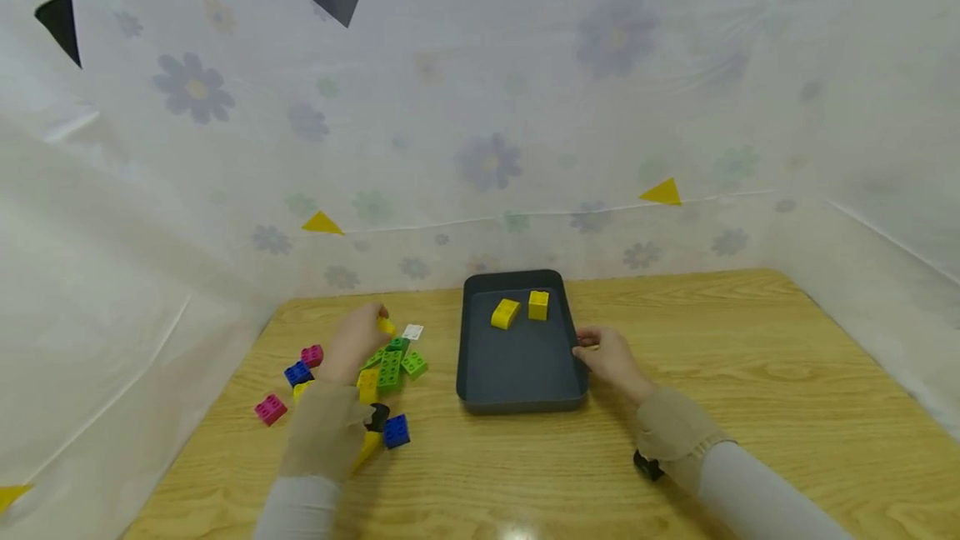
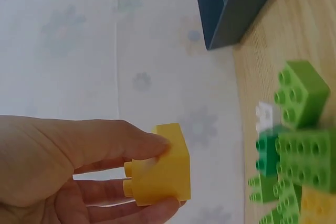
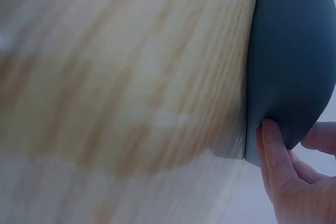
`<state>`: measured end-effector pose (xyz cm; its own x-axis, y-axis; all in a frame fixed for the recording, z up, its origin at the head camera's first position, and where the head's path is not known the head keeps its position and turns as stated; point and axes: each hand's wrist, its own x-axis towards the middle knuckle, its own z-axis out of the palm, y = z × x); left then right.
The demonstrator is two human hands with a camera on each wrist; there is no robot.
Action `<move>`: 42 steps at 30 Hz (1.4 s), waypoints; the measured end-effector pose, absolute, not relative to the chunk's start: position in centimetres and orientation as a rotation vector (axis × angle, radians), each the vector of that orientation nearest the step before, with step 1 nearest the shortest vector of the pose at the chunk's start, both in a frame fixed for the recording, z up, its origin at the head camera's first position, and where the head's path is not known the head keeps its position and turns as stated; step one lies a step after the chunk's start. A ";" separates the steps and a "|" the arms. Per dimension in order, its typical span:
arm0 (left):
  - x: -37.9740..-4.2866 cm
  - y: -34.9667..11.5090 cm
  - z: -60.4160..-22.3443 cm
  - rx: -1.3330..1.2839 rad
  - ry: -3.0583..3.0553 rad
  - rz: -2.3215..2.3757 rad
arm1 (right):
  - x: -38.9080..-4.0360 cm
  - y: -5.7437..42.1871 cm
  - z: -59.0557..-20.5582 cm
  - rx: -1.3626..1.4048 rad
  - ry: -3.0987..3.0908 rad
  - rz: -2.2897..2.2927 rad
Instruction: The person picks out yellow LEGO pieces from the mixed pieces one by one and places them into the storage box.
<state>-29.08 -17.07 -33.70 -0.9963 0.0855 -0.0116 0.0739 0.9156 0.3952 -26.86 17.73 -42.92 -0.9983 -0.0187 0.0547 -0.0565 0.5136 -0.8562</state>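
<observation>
Between thumb and fingers my left hand (image 1: 358, 342) pinches a yellow toy brick (image 2: 167, 174), held up over the far end of the loose bricks. On the right, my right hand (image 1: 609, 359) grips the side wall of a dark grey tray (image 1: 517, 369), fingers against the outside and thumb at the rim. Two yellow bricks, one rounded (image 1: 506, 314) and one square (image 1: 538, 305), lie toward the far end inside the tray. Below the left hand are several green bricks (image 1: 389, 370), a white brick (image 1: 412, 332) and a yellow brick (image 1: 368, 386).
Left of the left arm lie two pink bricks, one nearer (image 1: 271, 409) and one farther (image 1: 312, 355), with a blue brick (image 1: 298, 373) between. Another blue brick (image 1: 396, 431) sits right of the left wrist. A flower-patterned sheet (image 1: 487, 107) hangs behind the wooden table (image 1: 712, 340).
</observation>
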 end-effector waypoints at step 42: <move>-35.0 -0.4 -38.1 0.600 2.858 0.679 | -26.6 17.7 -43.0 0.074 -2.686 1.555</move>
<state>-34.96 -0.45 -38.06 -0.9102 0.4117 -0.0455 0.3472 0.8183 0.4582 -26.64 17.72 -43.02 -0.9982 -0.0225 0.0555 -0.0594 0.4971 -0.8656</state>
